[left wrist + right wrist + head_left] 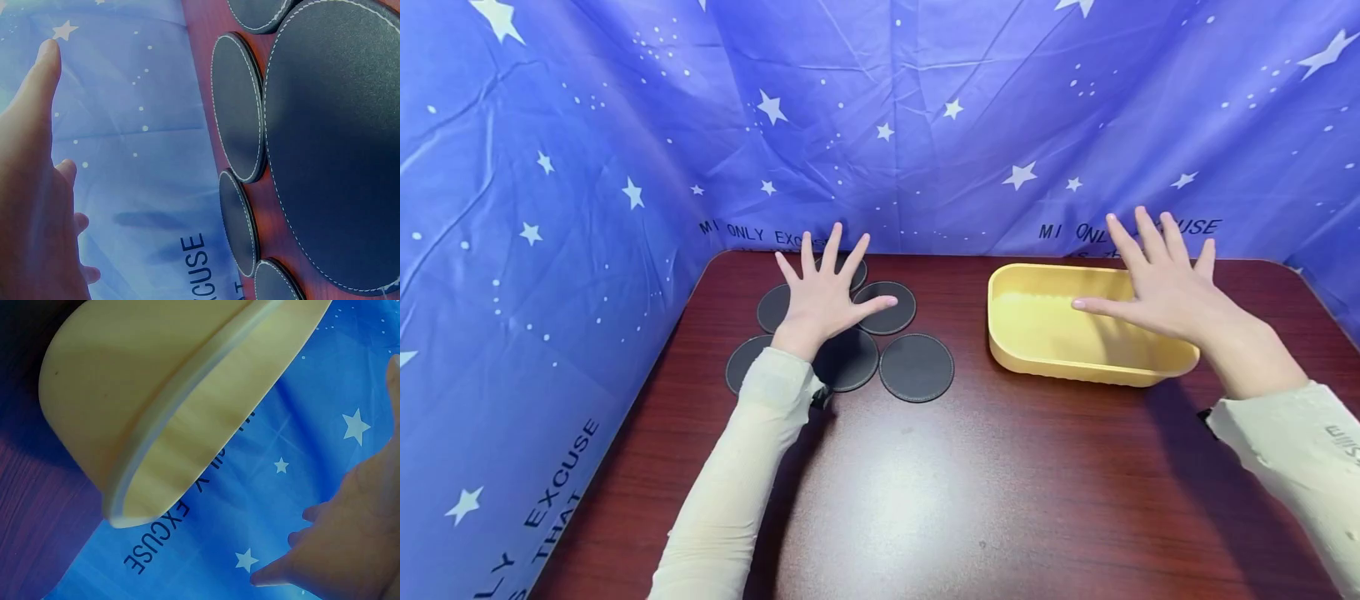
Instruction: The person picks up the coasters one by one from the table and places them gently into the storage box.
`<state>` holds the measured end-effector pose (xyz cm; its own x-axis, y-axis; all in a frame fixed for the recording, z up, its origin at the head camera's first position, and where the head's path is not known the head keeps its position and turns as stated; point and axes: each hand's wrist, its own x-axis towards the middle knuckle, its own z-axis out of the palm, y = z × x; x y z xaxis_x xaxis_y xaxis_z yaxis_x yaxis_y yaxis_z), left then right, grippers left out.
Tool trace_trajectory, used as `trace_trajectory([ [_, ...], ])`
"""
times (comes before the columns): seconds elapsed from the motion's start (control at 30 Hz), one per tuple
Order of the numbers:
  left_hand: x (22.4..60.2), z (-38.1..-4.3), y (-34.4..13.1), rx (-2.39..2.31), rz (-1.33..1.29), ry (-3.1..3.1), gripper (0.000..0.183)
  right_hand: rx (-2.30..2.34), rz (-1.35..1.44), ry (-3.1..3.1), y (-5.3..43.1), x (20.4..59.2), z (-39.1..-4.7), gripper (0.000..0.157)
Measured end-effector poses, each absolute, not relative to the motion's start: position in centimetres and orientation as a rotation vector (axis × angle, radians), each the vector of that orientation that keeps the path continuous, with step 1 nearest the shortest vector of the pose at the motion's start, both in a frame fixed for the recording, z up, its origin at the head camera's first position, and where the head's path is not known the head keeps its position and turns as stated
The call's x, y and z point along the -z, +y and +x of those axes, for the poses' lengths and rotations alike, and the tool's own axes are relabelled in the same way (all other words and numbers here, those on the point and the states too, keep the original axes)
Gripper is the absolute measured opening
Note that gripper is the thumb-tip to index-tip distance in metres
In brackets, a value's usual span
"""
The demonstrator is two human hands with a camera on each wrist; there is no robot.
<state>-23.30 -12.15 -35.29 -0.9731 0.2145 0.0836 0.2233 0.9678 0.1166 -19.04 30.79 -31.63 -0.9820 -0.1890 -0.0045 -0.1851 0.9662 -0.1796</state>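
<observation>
My left hand (822,302) is spread wide over a group of round black coasters, its fingers straight and nothing in its grasp. One coaster (917,367) lies right of the wrist, another coaster (886,307) beneath the thumb, and the forearm and hand partly cover several more. White stitching runs round the rim of a large coaster (337,144) in the left wrist view. On the right, my right hand (1172,287) hovers with spread fingers above a yellow rectangular bin (1022,321) with rounded corners. The right wrist view shows the bin's outer wall (125,375), with the hand apart from it.
Everything lies on a dark reddish wood-grain table (1000,483) with a bright glare patch near its middle. A blue curtain (895,167) with white stars and printed lettering hangs along the table's back and left side.
</observation>
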Motion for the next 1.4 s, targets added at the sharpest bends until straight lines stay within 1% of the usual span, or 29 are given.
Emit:
trace_trajectory([
  [0.77, 34.4, -22.5, -13.1, 0.151, -0.323, -3.061, 0.102, 0.412, -0.331, 3.119, 33.2, 32.1, -18.1, 0.112],
  [1.4, 33.9, -21.8, -14.4, 0.125, -0.315, -3.052, 0.101, 0.573, -0.368, 3.085, 35.8, 33.8, -16.8, 0.111],
])
